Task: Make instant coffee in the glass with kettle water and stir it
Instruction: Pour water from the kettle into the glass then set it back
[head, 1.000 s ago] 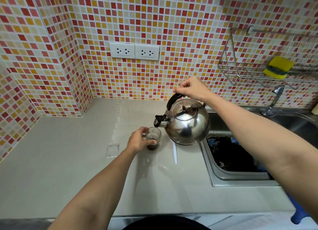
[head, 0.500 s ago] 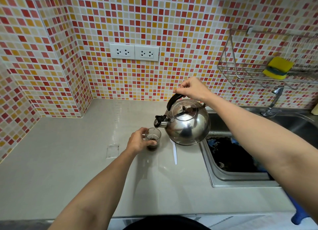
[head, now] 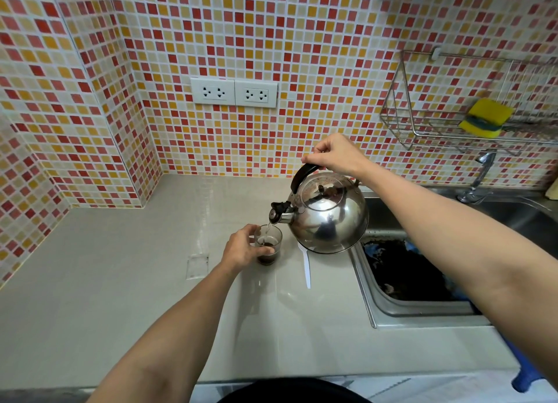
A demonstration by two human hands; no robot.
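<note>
The right hand is closed around the black handle of a shiny steel kettle, which hangs in the air tilted toward the left, its spout pointing down over the glass. A thin stream of water runs from the spout into the glass. The left hand is wrapped around the left side of the glass, fingers curled on its wall, gripping it where it stands upright on the grey counter. Dark brown liquid sits in the bottom part of the glass — the upper part is clear.

A white plastic spoon lies flat on the counter just right of the glass, its upper end hidden under the kettle's belly. The kettle hangs above the counter's right part and the left rim of the steel sink; something dark and something blue lie in the basin, too unclear to name. A small square patch marks the counter left of the left hand.

On the mosaic wall of red, orange and cream tiles there are 2 white double sockets side by side. To the right, a wire rack holds a yellow sponge — below it stands the tap
</note>
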